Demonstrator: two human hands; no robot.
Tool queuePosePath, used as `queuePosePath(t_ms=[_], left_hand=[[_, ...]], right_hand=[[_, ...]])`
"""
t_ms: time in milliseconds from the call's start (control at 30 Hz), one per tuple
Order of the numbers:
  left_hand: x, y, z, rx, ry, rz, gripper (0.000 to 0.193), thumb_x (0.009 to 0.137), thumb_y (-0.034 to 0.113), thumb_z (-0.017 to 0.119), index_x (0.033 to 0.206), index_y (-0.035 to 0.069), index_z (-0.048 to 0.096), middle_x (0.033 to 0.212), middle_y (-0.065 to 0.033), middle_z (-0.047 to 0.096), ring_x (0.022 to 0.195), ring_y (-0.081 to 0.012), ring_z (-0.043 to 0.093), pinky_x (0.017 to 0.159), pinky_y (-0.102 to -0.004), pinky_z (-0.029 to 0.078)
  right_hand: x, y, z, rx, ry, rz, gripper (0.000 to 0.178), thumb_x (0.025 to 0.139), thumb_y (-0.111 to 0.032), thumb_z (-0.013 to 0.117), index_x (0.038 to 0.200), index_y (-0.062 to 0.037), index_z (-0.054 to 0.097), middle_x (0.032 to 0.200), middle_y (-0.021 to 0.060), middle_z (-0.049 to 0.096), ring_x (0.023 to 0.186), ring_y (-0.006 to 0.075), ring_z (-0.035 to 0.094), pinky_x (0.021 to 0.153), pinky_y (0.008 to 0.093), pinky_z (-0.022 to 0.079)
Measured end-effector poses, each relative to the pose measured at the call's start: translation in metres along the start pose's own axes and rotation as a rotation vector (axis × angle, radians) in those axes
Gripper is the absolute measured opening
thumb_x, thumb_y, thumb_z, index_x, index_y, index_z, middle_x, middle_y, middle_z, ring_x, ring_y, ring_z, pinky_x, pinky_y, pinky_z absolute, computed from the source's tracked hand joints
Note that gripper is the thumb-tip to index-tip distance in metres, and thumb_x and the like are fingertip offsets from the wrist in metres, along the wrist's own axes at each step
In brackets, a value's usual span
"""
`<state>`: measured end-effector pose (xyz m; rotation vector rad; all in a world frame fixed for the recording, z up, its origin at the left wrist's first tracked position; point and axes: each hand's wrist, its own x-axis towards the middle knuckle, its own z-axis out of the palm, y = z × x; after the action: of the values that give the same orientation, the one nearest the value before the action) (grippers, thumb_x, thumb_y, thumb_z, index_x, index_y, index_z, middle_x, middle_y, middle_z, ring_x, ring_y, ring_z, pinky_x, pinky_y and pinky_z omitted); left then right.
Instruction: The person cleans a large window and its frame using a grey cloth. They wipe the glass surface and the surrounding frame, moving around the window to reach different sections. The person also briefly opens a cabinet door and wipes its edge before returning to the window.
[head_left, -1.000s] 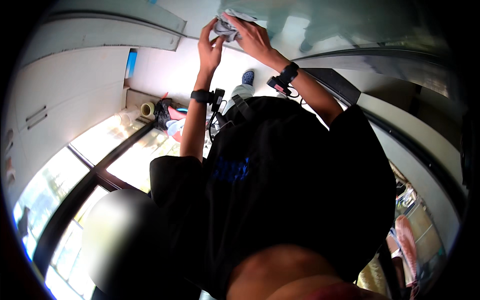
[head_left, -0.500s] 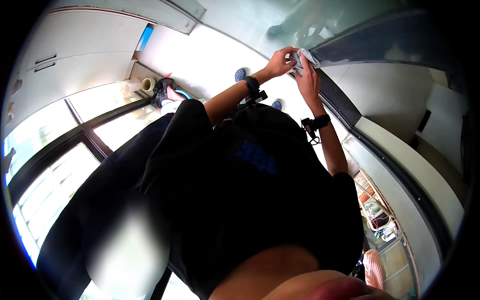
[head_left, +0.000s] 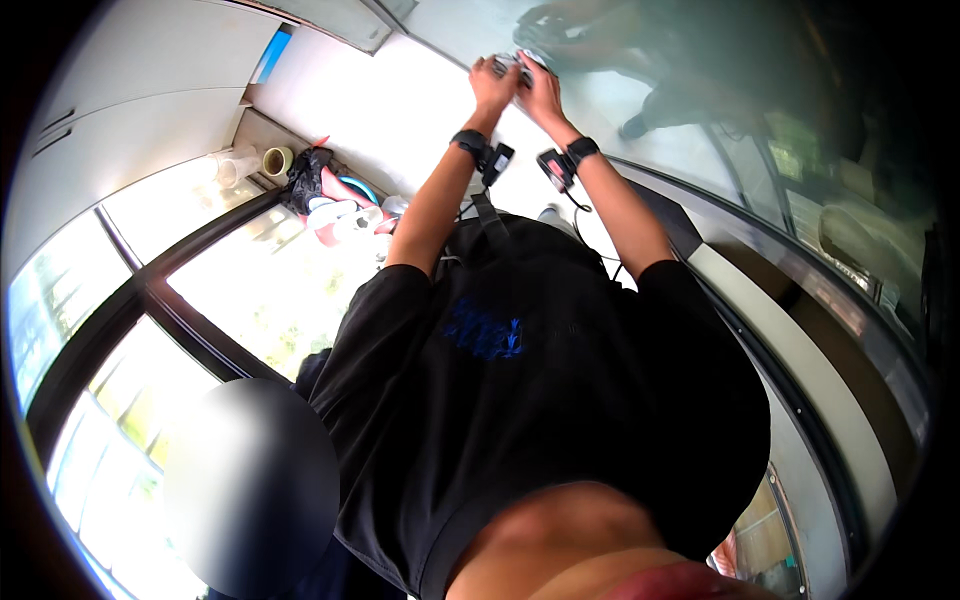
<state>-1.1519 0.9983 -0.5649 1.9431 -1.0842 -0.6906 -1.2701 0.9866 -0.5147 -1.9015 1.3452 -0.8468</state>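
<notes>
Cloth (head_left: 513, 68), pale grey and bunched: head view, upper middle, between your two hands. Your left hand (head_left: 490, 88) grips it from the left, fingers bent inward; your right hand (head_left: 541, 92) grips it from the right, fingers pointing up along it. Both touch the wad, so neither is nearer. It lies straight out from your wrists, at the fingertips, with your forearms slanting in toward it. Long axis: cannot tell; your fingers cover most of the bundle.

Same view, surroundings: glossy greenish panel (head_left: 720, 60) with reflections, beyond the cloth and to its right. Whether cloth and panel touch: cannot tell. Pale cabinet (head_left: 180, 60) at far left, well apart from your hands. Pot (head_left: 277, 160) just beside black bag (head_left: 307, 178), lower left of your hands.
</notes>
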Motion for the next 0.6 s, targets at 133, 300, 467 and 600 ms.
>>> queuePosePath(t_ms=[133,300,467,600], left_hand=[[0.042,-0.022,-0.006,-0.593,-0.597,-0.363,0.058,0.087,0.034,0.075,0.128,-0.005,0.066,0.109,-0.0199,0.073,0.099,-0.0270,0.071,0.087,-0.0362,0.057],[-0.017,-0.018,0.070,-0.262,-0.987,-0.253,0.035,0.082,0.025,0.075,0.108,0.001,0.073,0.095,-0.0112,0.073,0.085,-0.0174,0.069,0.076,-0.0360,0.056],[-0.098,0.018,0.119,-0.486,-1.146,-0.082,0.040,0.082,0.006,0.065,0.121,0.002,0.070,0.106,-0.0157,0.074,0.099,-0.0242,0.069,0.086,-0.0391,0.054],[-0.101,0.032,0.109,-0.288,-1.082,-0.017,0.044,0.080,0.013,0.072,0.123,0.003,0.070,0.108,-0.0162,0.074,0.101,-0.0284,0.071,0.090,-0.0387,0.055]], right_hand=[[-0.002,0.008,0.019,0.008,0.025,0.094,0.059,0.080,0.006,0.063,0.136,-0.0106,0.062,0.125,0.0234,0.067,0.115,0.0405,0.064,0.099,0.0426,0.051],[-0.080,0.060,-0.015,-0.065,0.204,0.389,0.039,0.083,0.001,0.065,0.120,-0.0081,0.073,0.111,0.0167,0.074,0.105,0.0328,0.071,0.093,0.0382,0.054],[-0.147,0.095,-0.083,-0.434,0.220,0.790,0.040,0.084,-0.017,0.069,0.123,-0.0071,0.071,0.107,0.0151,0.076,0.096,0.0261,0.073,0.083,0.0362,0.056],[-0.153,0.101,-0.088,0.005,0.361,0.794,0.044,0.078,-0.009,0.074,0.122,-0.0024,0.070,0.109,0.0122,0.074,0.092,0.0194,0.070,0.083,0.0340,0.056]])
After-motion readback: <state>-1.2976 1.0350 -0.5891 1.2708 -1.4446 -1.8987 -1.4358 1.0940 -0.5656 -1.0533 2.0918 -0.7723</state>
